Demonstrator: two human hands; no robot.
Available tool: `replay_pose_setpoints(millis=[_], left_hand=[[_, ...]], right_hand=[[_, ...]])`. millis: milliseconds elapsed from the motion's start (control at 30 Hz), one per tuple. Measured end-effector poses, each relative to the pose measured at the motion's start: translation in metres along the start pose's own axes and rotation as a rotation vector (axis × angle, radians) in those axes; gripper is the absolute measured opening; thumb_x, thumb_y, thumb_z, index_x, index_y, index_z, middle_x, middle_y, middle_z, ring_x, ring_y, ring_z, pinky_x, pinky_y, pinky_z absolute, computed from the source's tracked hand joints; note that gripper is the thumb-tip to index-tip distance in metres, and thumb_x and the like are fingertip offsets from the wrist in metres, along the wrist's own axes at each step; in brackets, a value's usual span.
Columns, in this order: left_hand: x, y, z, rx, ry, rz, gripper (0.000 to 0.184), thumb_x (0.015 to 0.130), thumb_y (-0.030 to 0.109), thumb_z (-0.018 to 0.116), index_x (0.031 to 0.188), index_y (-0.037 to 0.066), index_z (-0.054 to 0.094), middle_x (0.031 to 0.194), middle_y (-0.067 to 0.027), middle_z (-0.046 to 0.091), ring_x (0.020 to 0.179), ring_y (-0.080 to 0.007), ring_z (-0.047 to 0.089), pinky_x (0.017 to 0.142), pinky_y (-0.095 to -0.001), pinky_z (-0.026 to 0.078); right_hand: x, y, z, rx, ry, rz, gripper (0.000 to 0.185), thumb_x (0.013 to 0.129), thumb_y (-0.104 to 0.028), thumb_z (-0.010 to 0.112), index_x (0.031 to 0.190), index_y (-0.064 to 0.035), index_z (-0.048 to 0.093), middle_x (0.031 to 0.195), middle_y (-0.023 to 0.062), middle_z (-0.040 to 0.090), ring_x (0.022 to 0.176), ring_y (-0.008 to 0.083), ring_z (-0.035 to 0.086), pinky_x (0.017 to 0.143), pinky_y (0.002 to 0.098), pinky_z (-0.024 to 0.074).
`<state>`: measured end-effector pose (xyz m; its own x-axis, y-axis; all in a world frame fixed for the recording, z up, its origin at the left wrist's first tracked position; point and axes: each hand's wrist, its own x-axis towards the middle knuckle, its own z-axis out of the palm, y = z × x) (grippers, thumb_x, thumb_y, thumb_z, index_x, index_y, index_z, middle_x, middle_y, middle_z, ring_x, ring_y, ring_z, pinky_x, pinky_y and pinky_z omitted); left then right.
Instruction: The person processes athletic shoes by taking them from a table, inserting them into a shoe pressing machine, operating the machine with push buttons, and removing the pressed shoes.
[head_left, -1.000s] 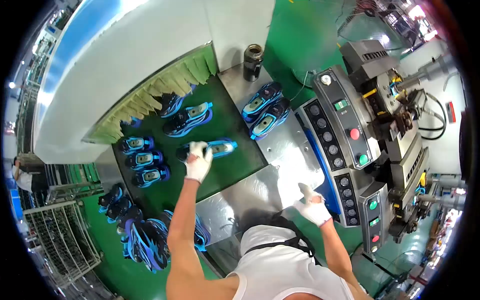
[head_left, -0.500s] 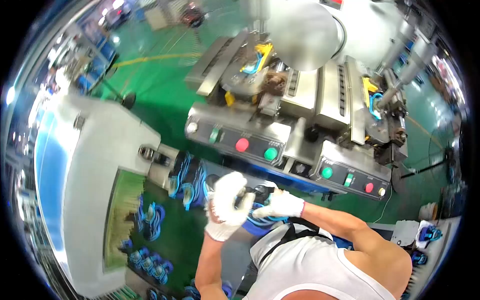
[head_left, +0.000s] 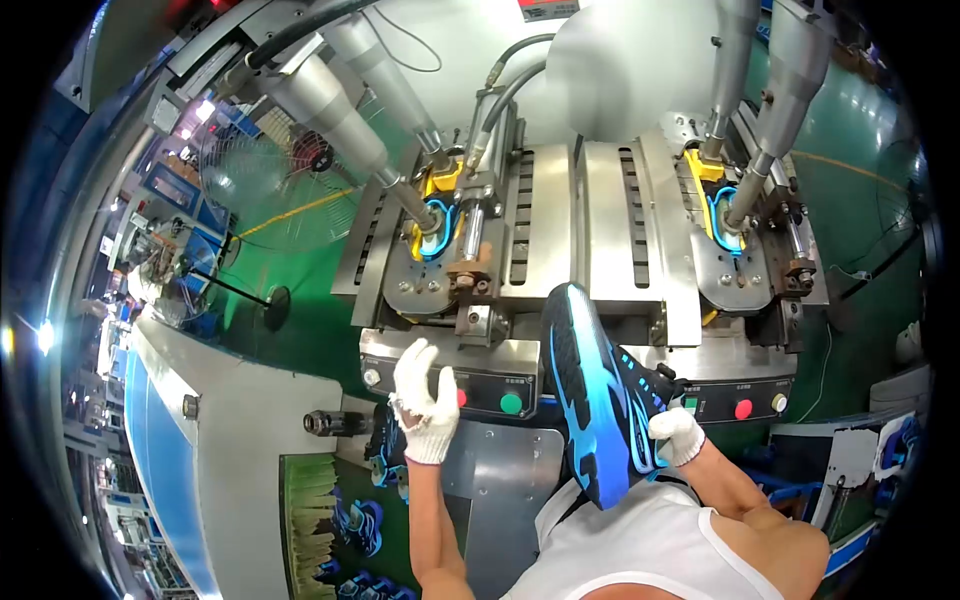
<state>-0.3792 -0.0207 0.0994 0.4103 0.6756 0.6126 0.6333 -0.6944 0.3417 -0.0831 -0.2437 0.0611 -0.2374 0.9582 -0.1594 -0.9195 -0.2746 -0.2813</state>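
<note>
My right hand (head_left: 678,435), in a white knit glove, is closed on a black and blue sneaker (head_left: 596,400) at its upper side. The sneaker is held up in front of my chest, toe pointing away from me, with its sole turned to the left and toward the camera. My left hand (head_left: 425,405), also gloved, is raised with its fingers and thumb apart and nothing in it. Behind it is the left control panel (head_left: 480,388), with a green button and a partly covered red one; whether the hand touches the panel I cannot tell.
Two press stations stand ahead; metal cylinders reach down to blue-edged pieces in the left station (head_left: 436,228) and right station (head_left: 724,218). A right control panel (head_left: 750,398) sits beyond the sneaker. More shoes (head_left: 358,525) are at lower left, near a grey machine housing (head_left: 230,430).
My hands were together around a shoe low in front of me. Now my left hand has come away, and my right hand holds the sneaker up with its sole showing. The camera view has shifted.
</note>
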Motion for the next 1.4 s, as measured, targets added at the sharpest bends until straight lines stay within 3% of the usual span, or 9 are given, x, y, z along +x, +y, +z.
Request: replay_pose_setpoints(millis=[367,600,667,767,1067,1200,1233,1267,1400], left_hand=[[0.025,-0.034,0.001,-0.025,-0.107,-0.01,0.035,0.091,0.007,0.072,0.125,0.004,0.067,0.135,-0.0176,0.064,0.123,-0.035,0.063,0.106,-0.0432,0.051],[0.057,-0.068,0.035,-0.074,-0.162,0.028,0.041,0.091,0.01,0.072,0.13,0.002,0.064,0.136,-0.0208,0.061,0.128,-0.0388,0.058,0.11,-0.046,0.047],[0.075,-0.087,0.061,-0.093,-0.228,0.018,0.042,0.092,0.011,0.07,0.132,0.001,0.063,0.138,-0.0225,0.06,0.128,-0.0401,0.058,0.11,-0.0467,0.047],[0.089,-0.104,0.09,-0.07,-0.266,0.008,0.044,0.094,0.014,0.068,0.136,0.0,0.061,0.142,-0.0247,0.058,0.131,-0.0413,0.056,0.112,-0.0461,0.045],[0.137,-0.128,0.166,-0.026,-0.458,-0.206,0.077,0.093,0.025,0.069,0.158,0.001,0.036,0.155,-0.0278,0.045,0.143,-0.0466,0.043,0.119,-0.048,0.037],[0.155,-0.14,0.208,0.044,-0.3,-0.19,0.088,0.091,0.029,0.074,0.161,0.0,0.029,0.15,-0.034,0.047,0.138,-0.0463,0.05,0.111,-0.0504,0.043],[0.173,-0.12,0.201,-0.017,-0.417,-0.41,0.089,0.09,0.031,0.074,0.161,0.001,0.029,0.147,-0.0337,0.05,0.132,-0.0474,0.055,0.108,-0.0509,0.046],[0.166,-0.148,0.235,0.159,-0.186,-0.179,0.088,0.089,0.035,0.076,0.158,0.004,0.032,0.139,-0.0317,0.056,0.122,-0.0491,0.061,0.102,-0.0522,0.05],[0.201,-0.162,0.26,0.295,-0.43,-0.413,0.076,0.081,0.049,0.08,0.136,0.007,0.049,0.13,-0.025,0.061,0.123,-0.0439,0.06,0.102,-0.0562,0.048]], right_hand=[[0.027,0.02,-0.009,0.151,0.011,0.017,0.06,0.086,-0.002,0.064,0.143,0.0095,0.053,0.133,0.0257,0.067,0.116,0.0364,0.071,0.102,0.0486,0.0586],[0.024,0.026,-0.03,0.119,0.095,-0.006,0.07,0.082,-0.003,0.069,0.148,0.0083,0.048,0.138,0.0264,0.064,0.122,0.0399,0.067,0.107,0.0524,0.0542],[0.024,0.018,-0.008,0.107,0.159,-0.045,0.057,0.084,-0.001,0.066,0.139,0.0105,0.056,0.128,0.0237,0.07,0.109,0.0348,0.074,0.096,0.0478,0.0617],[0.022,0.014,-0.009,0.101,0.175,-0.059,0.06,0.084,-0.001,0.067,0.142,0.008,0.054,0.128,0.0228,0.07,0.107,0.0334,0.074,0.093,0.0462,0.063],[0.034,0.0,0.014,-0.056,0.225,-0.208,0.073,0.081,0.003,0.074,0.149,0.0008,0.047,0.13,0.0155,0.069,0.11,0.0288,0.072,0.094,0.0445,0.0615],[0.022,-0.004,0.013,-0.187,0.293,-0.192,0.079,0.084,0.001,0.076,0.155,0.0,0.041,0.132,0.0148,0.067,0.11,0.0247,0.07,0.095,0.042,0.0597],[0.02,-0.003,0.018,-0.236,0.36,-0.223,0.08,0.082,0.002,0.075,0.155,0.0004,0.041,0.132,0.0138,0.067,0.111,0.0232,0.069,0.096,0.0408,0.0585],[0.016,-0.007,0.014,-0.331,0.335,-0.211,0.082,0.081,0.003,0.072,0.156,0.0008,0.04,0.136,0.0133,0.065,0.115,0.0219,0.067,0.098,0.0396,0.0569],[0.01,-0.016,0.048,-0.315,0.491,-0.172,0.076,0.08,0.006,0.068,0.153,0.002,0.044,0.127,0.0167,0.07,0.1,0.0233,0.073,0.088,0.0381,0.0615]])
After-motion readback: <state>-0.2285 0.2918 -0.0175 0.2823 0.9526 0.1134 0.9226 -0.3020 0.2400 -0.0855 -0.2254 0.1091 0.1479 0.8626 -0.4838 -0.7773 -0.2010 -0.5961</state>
